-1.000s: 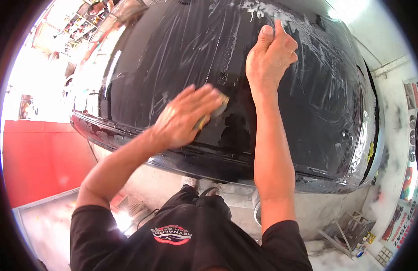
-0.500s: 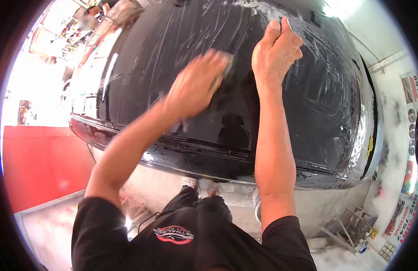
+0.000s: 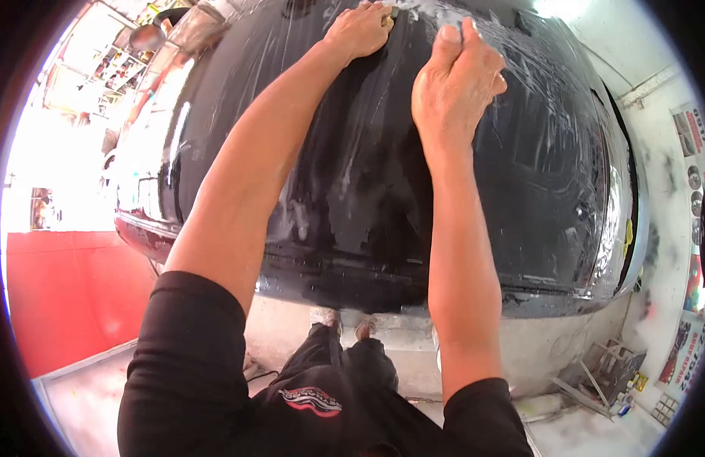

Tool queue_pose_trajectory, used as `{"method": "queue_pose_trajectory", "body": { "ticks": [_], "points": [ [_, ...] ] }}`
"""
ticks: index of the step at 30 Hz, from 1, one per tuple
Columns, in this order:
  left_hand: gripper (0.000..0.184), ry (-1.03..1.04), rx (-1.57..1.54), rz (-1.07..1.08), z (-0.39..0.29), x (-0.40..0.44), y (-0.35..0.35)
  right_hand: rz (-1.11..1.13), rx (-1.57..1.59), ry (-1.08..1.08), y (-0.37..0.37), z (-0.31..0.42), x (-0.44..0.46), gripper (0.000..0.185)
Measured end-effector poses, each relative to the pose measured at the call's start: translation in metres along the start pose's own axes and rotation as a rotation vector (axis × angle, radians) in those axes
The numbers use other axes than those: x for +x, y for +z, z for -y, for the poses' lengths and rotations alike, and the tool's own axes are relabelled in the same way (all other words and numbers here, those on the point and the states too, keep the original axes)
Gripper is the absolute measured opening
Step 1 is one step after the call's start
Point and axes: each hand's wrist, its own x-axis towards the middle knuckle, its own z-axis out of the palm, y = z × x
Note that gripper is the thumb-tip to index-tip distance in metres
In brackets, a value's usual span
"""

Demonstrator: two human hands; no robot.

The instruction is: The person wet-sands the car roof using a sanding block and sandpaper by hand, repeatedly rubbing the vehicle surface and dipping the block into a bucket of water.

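A wet black car panel (image 3: 368, 183), streaked with whitish suds, spreads in front of me. Far across it, my left hand (image 3: 358, 32) presses down, fingers closed around a small yellowish pad (image 3: 387, 21); most of the pad is hidden by the fingers. My right hand (image 3: 457, 84) is over the panel's upper middle, thumb and forefinger pointing away from me and the other fingers curled. What it holds, if anything, is hidden. Thicker white foam (image 3: 444, 14) lies near both hands at the far side.
A red panel (image 3: 71, 293) stands at the left. Another person (image 3: 148, 36) is at the upper left, near cluttered shelves. A metal frame (image 3: 600, 373) sits on the floor at lower right, below a wall with printed signs (image 3: 678, 354).
My left hand has slid with the pad from the middle of the panel to its far side, the arm now stretched out. My right hand has shifted slightly left, its thumb and forefinger a little further apart.
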Motion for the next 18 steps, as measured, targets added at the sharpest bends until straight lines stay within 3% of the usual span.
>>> {"method": "queue_pose_trajectory", "body": {
  "ticks": [1, 2, 4, 8, 11, 15, 17, 18],
  "points": [
    [0.045, -0.088, -0.017, 0.208, -0.029, -0.02, -0.047, 0.019, -0.008, 0.069, -0.005, 0.005, -0.001, 0.054],
    [0.044, 0.072, 0.026, 0.138, -0.029, -0.046, -0.049, 0.026, -0.006, 0.128, -0.008, 0.012, 0.005, 0.054],
    [0.044, 0.15, -0.117, 0.067, -0.058, -0.134, -0.092, 0.045, 0.011, 0.184, -0.013, 0.018, 0.009, 0.053],
    [0.05, 0.068, -0.211, 0.374, -0.1, -0.266, -0.178, 0.034, 0.047, 0.148, -0.007, 0.008, 0.01, 0.05],
    [0.049, 0.162, -0.114, 0.373, -0.078, -0.23, -0.167, 0.025, 0.037, 0.119, 0.001, 0.01, 0.008, 0.049],
    [0.039, 0.276, 0.003, 0.066, -0.02, -0.081, -0.07, 0.006, 0.022, 0.09, -0.002, 0.018, 0.002, 0.048],
    [0.043, -0.031, -0.071, 0.229, -0.007, 0.003, -0.038, -0.014, -0.001, 0.04, 0.001, 0.018, 0.001, 0.048],
    [0.045, 0.129, 0.014, 0.136, 0.018, 0.038, 0.0, 0.007, -0.012, 0.042, -0.002, 0.021, 0.001, 0.049]
  ]
}}
